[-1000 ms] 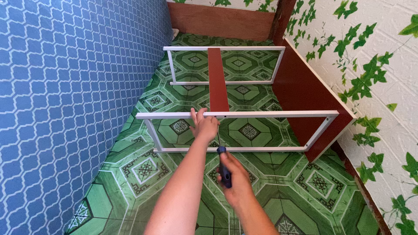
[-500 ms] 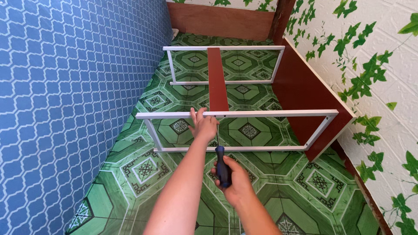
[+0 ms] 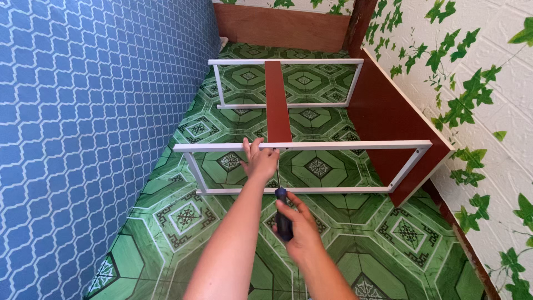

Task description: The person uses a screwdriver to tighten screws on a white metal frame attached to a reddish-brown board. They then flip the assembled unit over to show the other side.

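Smooth white frame (image 3: 355,146), dark-handled screwdriver (image 3: 283,218)

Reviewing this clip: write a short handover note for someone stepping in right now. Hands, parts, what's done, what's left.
Left hand: gripping the near white frame at its top rail, where the brown board meets it.
Right hand: holding a screwdriver, tip up at that joint.
Far frame stands upright; the board spans both frames. Side panel stands along the ivy wall.
Done: frames, board and panel stand together.
Left: the screw at the near joint; whether it is seated cannot be seen.
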